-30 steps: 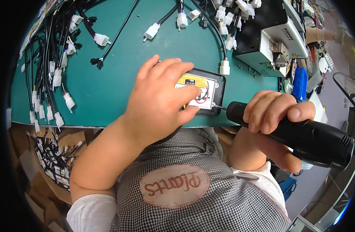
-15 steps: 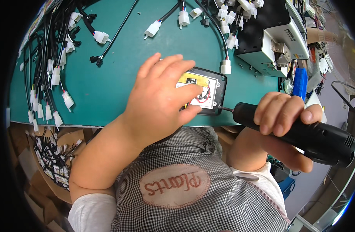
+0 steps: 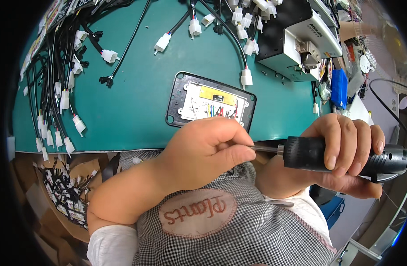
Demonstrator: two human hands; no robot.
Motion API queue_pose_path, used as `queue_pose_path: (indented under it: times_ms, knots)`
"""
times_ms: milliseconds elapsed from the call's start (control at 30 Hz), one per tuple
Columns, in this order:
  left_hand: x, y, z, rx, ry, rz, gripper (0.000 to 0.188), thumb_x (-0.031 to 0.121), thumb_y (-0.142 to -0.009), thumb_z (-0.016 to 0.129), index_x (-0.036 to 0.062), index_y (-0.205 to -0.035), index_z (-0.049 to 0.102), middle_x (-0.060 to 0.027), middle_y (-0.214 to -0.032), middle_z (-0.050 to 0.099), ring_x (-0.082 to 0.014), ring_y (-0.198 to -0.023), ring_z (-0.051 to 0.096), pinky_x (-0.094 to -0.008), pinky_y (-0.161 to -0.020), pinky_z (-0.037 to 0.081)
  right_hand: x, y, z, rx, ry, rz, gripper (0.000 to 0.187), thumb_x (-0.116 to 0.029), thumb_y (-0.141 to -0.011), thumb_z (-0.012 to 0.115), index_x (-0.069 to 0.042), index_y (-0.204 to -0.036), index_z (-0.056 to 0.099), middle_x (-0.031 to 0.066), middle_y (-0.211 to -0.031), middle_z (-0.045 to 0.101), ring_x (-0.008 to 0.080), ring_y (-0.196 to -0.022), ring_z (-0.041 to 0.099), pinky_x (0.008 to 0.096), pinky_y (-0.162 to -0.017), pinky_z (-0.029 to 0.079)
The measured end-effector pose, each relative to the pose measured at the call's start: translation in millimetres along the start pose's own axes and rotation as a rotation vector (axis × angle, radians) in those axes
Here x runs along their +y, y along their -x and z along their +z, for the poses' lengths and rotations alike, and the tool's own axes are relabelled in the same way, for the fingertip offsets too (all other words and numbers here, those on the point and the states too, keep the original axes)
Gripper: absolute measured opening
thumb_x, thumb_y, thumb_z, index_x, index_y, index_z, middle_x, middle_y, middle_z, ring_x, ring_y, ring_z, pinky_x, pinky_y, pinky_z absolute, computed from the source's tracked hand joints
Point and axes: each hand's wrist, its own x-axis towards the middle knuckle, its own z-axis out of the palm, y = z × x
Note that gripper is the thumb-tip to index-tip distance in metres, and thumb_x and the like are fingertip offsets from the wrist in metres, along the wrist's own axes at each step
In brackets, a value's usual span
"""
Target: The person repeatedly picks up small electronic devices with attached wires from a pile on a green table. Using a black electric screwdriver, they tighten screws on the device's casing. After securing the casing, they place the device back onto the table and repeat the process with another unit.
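Note:
My right hand (image 3: pixel 352 150) is wrapped round a black electric screwdriver (image 3: pixel 305 154), held level with its bit pointing left. At the bit's tip, the thumb and forefinger of my left hand (image 3: pixel 217 144) are pinched together; whether a screw sits between them is hidden. Just beyond my left hand, a black plastic housing (image 3: pixel 177 88) lies on the bench with a white circuit board (image 3: pixel 192 99) inside. A yellow strip (image 3: pixel 205 91) and several coloured wires show on the board. My left hand covers part of the housing's near edge.
Black cables with white connectors (image 3: pixel 64 99) hang in a bundle at the left. More connectors (image 3: pixel 162 43) lie across the back of the green bench (image 3: pixel 137 97). A black and silver machine (image 3: pixel 296 53), loose screws and a blue bin (image 3: pixel 339 88) are at the right.
My left hand has come off the housing toward me and now pinches at the bit's tip. The screwdriver has drawn back from the housing's corner, uncovering most of the housing.

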Motion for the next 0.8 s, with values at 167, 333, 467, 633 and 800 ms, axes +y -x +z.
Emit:
queue_pose_path:
  times_ms: [167,333,467,633,800]
  knots:
    - [5,4,1,-0.088,0.316,-0.202,0.015,0.012,-0.090,0.064,-0.0029,-0.091,0.065,-0.0054,-0.077,0.066,-0.0072,-0.066,0.056,-0.0199,-0.057,0.045,-2,6,3,0.084,-0.074,0.001,0.044,-0.023,-0.069,0.081,-0.003,-0.094,0.052,0.0021,-0.063,0.059,0.0096,-0.048,0.058,0.0243,-0.047,0.055]
    - [2,7,1,-0.074,-0.343,0.184,0.024,0.020,-0.086,0.068,-0.0006,-0.098,0.067,-0.0101,-0.081,0.067,-0.0189,-0.068,0.061,-0.0293,-0.063,0.050,-3,17,1,0.064,-0.018,0.020,0.045,-0.025,-0.070,0.080,-0.002,-0.097,0.052,0.0020,-0.063,0.058,0.0104,-0.048,0.056,0.0242,-0.047,0.053]
    - [4,-2,-11,0.145,-0.859,0.335,0.031,0.026,-0.077,0.073,0.0063,-0.101,0.069,-0.0136,-0.105,0.065,-0.0319,-0.094,0.061,-0.0411,-0.083,0.048,-9,26,-11,-0.133,0.260,0.093,0.056,-0.039,-0.075,0.077,-0.003,-0.109,0.052,0.0012,-0.073,0.058,0.0125,-0.058,0.058,0.0259,-0.054,0.049]
    - [1,-5,-34,0.201,-1.428,0.251,0.033,0.030,-0.069,0.075,0.0149,-0.098,0.072,-0.0143,-0.129,0.055,-0.0372,-0.123,0.048,-0.0511,-0.102,0.036,1,36,-30,-0.355,0.514,0.045,0.073,-0.059,-0.078,0.068,-0.005,-0.122,0.045,0.0040,-0.082,0.057,0.0155,-0.062,0.057,0.0285,-0.055,0.046]
    - [-3,-6,-37,0.202,-1.361,0.218,0.033,0.030,-0.069,0.075,0.0170,-0.099,0.072,-0.0135,-0.129,0.056,-0.0369,-0.123,0.047,-0.0528,-0.105,0.033,14,36,-38,-0.336,0.542,-0.010,0.077,-0.063,-0.077,0.067,-0.005,-0.122,0.044,0.0052,-0.082,0.056,0.0165,-0.061,0.057,0.0295,-0.053,0.047]
